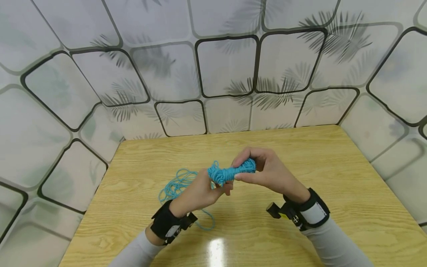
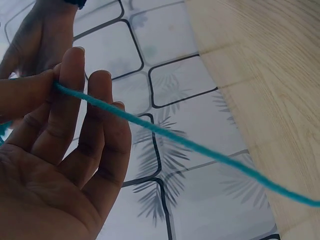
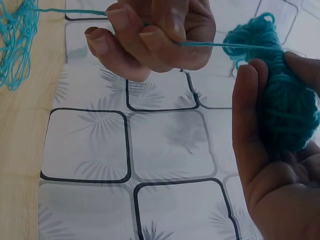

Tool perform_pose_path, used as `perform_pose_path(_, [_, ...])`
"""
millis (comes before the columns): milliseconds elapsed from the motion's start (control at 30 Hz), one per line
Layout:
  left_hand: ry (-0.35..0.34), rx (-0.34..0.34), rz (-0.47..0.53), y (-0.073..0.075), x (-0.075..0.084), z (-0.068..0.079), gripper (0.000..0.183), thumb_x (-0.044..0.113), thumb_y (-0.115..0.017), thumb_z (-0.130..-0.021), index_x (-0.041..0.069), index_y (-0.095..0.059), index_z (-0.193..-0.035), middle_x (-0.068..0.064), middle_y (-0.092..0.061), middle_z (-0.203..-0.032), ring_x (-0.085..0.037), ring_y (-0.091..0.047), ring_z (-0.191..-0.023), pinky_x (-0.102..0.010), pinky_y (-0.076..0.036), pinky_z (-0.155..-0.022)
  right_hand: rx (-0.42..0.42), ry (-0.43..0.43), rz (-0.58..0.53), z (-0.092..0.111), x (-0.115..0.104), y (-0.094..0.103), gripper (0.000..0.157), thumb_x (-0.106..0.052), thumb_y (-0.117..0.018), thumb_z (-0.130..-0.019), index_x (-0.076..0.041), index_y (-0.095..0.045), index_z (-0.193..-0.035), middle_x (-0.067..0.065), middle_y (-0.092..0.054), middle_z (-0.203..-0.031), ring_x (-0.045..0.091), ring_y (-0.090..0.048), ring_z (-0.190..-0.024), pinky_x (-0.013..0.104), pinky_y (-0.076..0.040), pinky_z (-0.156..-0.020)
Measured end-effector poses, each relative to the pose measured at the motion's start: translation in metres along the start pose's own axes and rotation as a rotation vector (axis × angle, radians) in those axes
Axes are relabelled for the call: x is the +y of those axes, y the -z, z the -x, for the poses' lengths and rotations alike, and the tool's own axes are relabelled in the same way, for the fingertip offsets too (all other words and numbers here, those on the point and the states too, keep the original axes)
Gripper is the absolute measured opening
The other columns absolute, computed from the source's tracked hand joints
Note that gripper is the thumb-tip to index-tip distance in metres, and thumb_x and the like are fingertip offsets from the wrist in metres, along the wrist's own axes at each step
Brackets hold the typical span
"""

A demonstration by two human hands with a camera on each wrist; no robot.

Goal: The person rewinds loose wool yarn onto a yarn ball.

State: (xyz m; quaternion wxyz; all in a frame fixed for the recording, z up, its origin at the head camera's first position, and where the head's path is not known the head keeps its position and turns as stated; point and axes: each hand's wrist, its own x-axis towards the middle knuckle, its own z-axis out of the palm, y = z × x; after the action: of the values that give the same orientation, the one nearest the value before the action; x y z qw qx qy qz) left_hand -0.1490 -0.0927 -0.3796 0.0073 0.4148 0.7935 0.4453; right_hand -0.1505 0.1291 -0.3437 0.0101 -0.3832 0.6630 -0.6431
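Observation:
A bundle of turquoise cord [image 1: 230,173], wrapped tight around its middle with loops at both ends, is held up above the table. My right hand [image 1: 267,168] grips its right end between thumb and fingers. In the right wrist view the bundle [image 3: 287,95] stands against the fingers of that hand [image 3: 275,190]. My left hand [image 1: 200,191] pinches the strand [image 2: 175,137] between thumb and index finger, its other fingers loosely extended. From the left hand [image 3: 155,40] the strand runs taut to the bundle's waist; on the other side it leads to the loose cord [image 3: 17,42].
A loose tangle of turquoise cord [image 1: 176,185] lies on the wooden table [image 1: 133,222], left of the hands and partly hidden by the left one. One curl of cord [image 1: 208,226] lies nearer the front. A patterned wall covering [image 1: 227,66] closes off the back and sides.

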Motion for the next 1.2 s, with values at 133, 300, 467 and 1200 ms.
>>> perform_pose_path(133, [-0.042, 0.024, -0.017, 0.003, -0.002, 0.001, 0.012, -0.002, -0.065, -0.090, 0.007, -0.072, -0.086, -0.005, -0.071, -0.071, -0.007, -0.061, -0.065, -0.027, -0.055, -0.059, -0.135, 0.033, -0.003, 0.002, -0.005, -0.003, 0.024, 0.013, -0.073, -0.080, -0.001, -0.068, -0.099, 0.013, -0.068, -0.094, 0.022, -0.064, -0.081, 0.026, -0.058, -0.068])
perform_pose_path(300, [-0.043, 0.042, -0.002, 0.008, -0.001, 0.003, 0.005, 0.010, -0.069, -0.092, 0.009, -0.072, -0.088, -0.005, -0.073, -0.078, -0.009, -0.063, -0.071, -0.034, -0.058, -0.064, -0.269, -0.022, 0.017, 0.004, -0.009, -0.005, 0.020, 0.005, -0.075, -0.082, -0.005, -0.068, -0.098, 0.013, -0.069, -0.092, 0.020, -0.063, -0.079, 0.030, -0.057, -0.068])
perform_pose_path(467, [0.022, 0.051, -0.019, 0.010, 0.003, 0.003, 0.010, 0.007, -0.067, -0.093, 0.013, -0.070, -0.085, -0.002, -0.071, -0.076, -0.010, -0.065, -0.069, -0.032, -0.057, -0.064, -0.339, -0.091, 0.093, 0.006, -0.009, -0.003, 0.016, -0.007, -0.078, -0.083, -0.011, -0.069, -0.096, 0.007, -0.069, -0.085, 0.014, -0.055, -0.067, 0.025, -0.052, -0.060])
perform_pose_path(1200, [-0.007, 0.057, -0.075, 0.011, 0.019, 0.004, 0.011, 0.004, -0.067, -0.092, 0.010, -0.067, -0.083, 0.000, -0.066, -0.071, -0.005, -0.055, -0.063, -0.031, -0.053, -0.059, -0.252, -0.149, 0.579, 0.004, -0.001, -0.006, 0.018, -0.013, -0.082, -0.077, -0.018, -0.065, -0.084, -0.006, -0.063, -0.076, 0.007, -0.050, -0.060, 0.022, -0.045, -0.051])
